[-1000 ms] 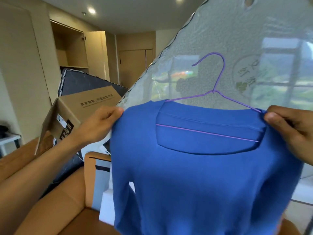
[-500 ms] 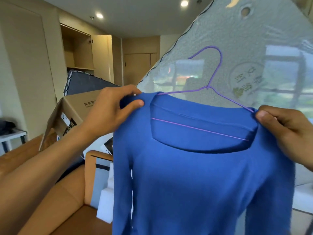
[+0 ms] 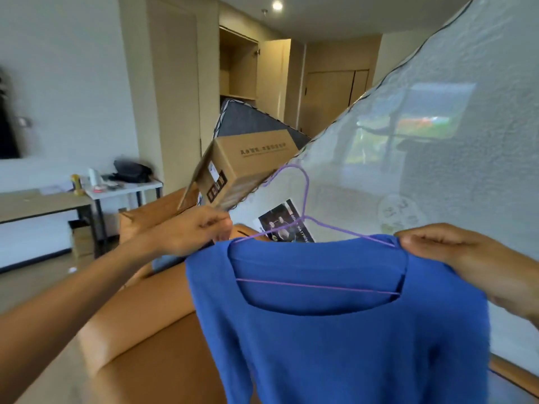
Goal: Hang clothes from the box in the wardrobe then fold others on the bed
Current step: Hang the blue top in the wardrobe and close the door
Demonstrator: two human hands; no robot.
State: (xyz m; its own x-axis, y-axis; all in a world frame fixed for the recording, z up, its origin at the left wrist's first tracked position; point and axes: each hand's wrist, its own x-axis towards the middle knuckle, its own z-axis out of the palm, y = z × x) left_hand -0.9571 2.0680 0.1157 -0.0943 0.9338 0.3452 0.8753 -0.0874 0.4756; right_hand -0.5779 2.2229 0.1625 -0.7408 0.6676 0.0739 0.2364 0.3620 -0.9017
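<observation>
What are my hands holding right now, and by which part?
A blue sweater on a purple hanger: the left hand pinches one shoulder, the right hand grips the other shoulder.

Bright, daylit room; the picture is soft and smeared in places.
A ceiling light [image 3: 277, 5] burns out to a white spot, and pale window light reflects as hazy glare off the shiny wrapped mattress [image 3: 466, 68] on the right. The blue top [image 3: 335, 345] is evenly lit, with a darker shadow inside its neckline; the open wardrobe [image 3: 237, 68] is dim within. Blur softens the left hand [image 3: 192, 233], the print on the cardboard box [image 3: 250, 158] and the clutter on the desk [image 3: 140, 186] at left. Straight wall and door edges lean and bow toward the frame's sides.
</observation>
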